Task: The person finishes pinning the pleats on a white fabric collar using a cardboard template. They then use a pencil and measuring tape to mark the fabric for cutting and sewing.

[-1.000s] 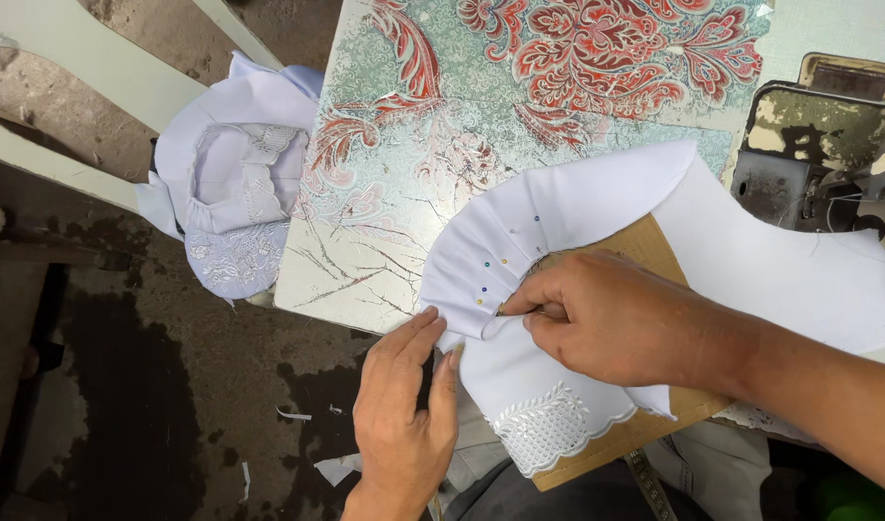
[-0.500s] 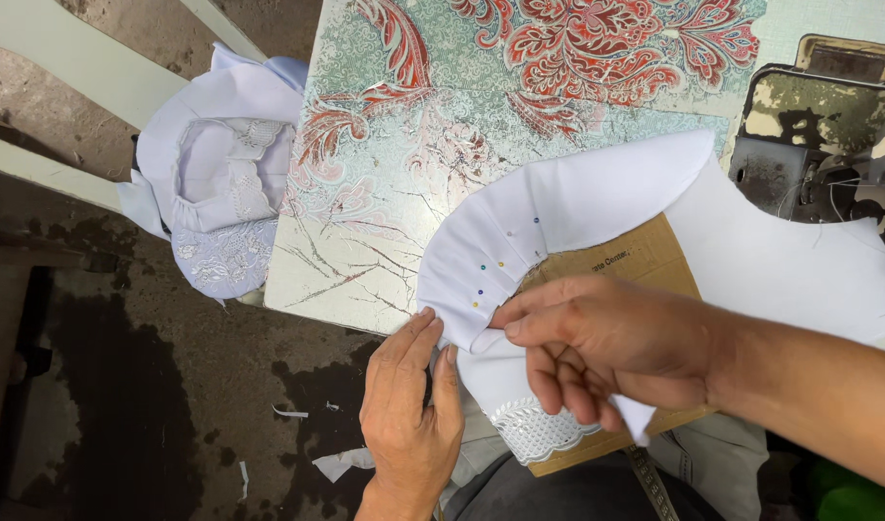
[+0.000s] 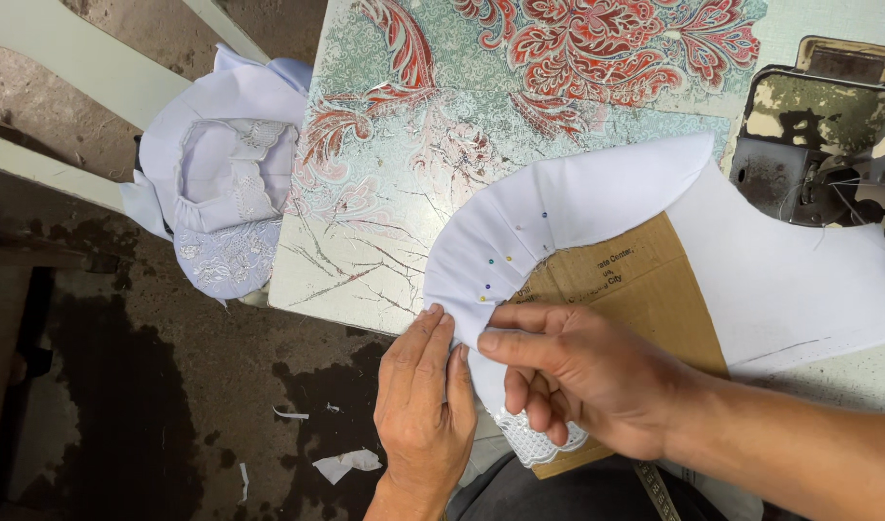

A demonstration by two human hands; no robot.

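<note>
**Here, two hands pin a white collar piece at the desk edge**

Far left, a heap of white lace-trimmed garments (image 3: 225, 193) lies on a pale chair (image 3: 66, 72) beside the desk (image 3: 385, 183) (its top covered in a red-and-green floral print). At the desk's near edge, the left hand (image 3: 425, 405) lies flat, fingers together, pressing the curved white fabric (image 3: 558, 207). The fabric, studded with coloured pins (image 3: 505, 259), lies over brown cardboard (image 3: 645, 289). The right hand (image 3: 587, 381) pinches the fabric's edge just beside the left. A worn sewing machine (image 3: 819, 125) sits far right.
</note>
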